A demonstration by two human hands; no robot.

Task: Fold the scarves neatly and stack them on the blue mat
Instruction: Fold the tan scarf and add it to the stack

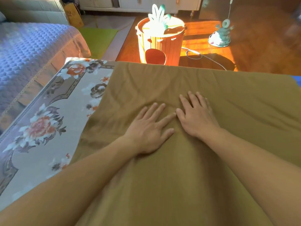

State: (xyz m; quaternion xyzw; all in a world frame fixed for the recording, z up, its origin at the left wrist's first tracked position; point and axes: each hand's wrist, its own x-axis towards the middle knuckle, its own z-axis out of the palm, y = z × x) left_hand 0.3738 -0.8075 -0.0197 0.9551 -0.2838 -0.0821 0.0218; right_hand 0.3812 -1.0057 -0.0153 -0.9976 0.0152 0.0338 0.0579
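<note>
In the head view, a mustard-brown scarf (203, 98) lies spread flat over the right part of a surface covered with a floral cloth (48, 121). A sliver of the blue mat (296, 79) shows at the right edge. The left hand (150, 129) and the right hand (196, 115) press on the scarf's middle, palms down, fingers straight and spread, holding nothing, thumbs nearly touching.

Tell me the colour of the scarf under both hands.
Plain mustard-brown scarf, seen in the head view.
</note>
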